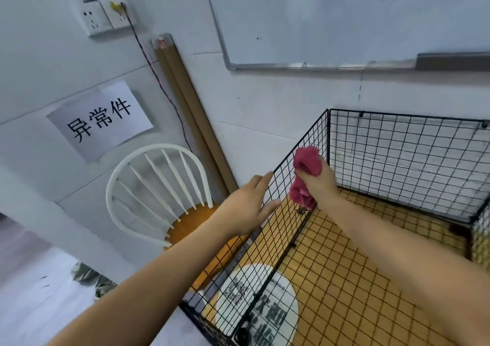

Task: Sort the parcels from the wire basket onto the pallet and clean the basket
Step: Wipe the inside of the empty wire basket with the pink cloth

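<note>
Fingers [305,174] on our right hand [322,185] clamp the rag [307,160]; left hand [246,207] is flat against the basket [281,229] wall. Let's brace it, wipe slowly.

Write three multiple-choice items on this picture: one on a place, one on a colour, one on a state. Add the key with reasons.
1. Where is the chair relative to the basket? A. inside it B. right of it C. left of it, outside
2. What colour is the cloth? A. dark pink B. blue C. green
3. What is the right hand doing? A. hanging idle B. gripping the cloth C. lying flat

Key: 1 C, the chair stands beyond the left wire wall. 2 A, the bunched cloth is dark pink. 3 B, its fingers curl round the cloth.
</note>
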